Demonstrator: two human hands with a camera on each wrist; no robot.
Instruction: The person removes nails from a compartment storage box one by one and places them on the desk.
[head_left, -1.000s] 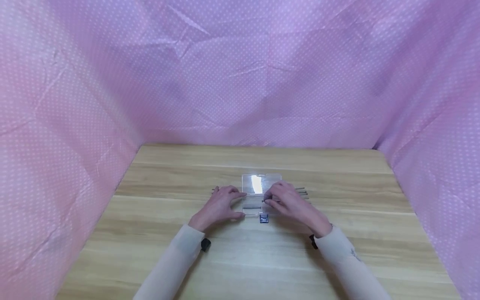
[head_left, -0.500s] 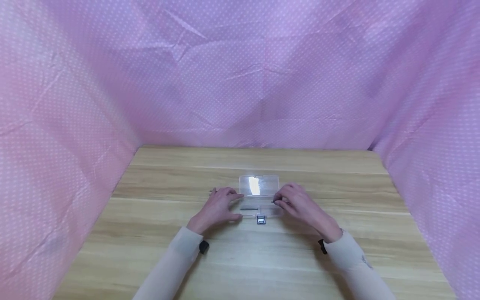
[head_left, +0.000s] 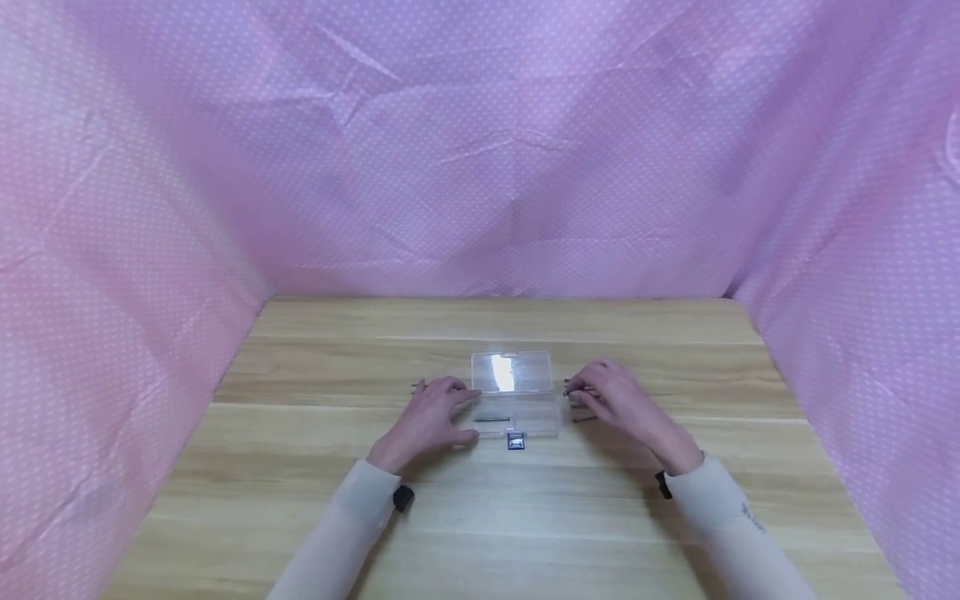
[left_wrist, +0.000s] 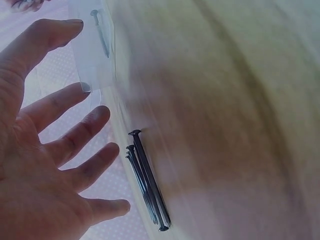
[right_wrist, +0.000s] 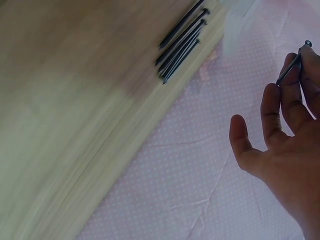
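A clear plastic box lies on the table with its lid folded back. One dark nail rests in its left part. My left hand is at the box's left side, its thumb and index fingertips at the edges, the other fingers spread. Beside that hand, several nails lie together. To the right of the box, my right hand pinches a nail between thumb and fingers. Several more nails lie side by side on the table near it, partly covered by the hand in the head view.
A dark blue latch sticks out at the box's front edge. The wooden table is bordered at the back and sides by a pink dotted cloth.
My right hand has moved right, from over the box to beside the nails on the right, still pinching a nail. My left hand stays at the box.
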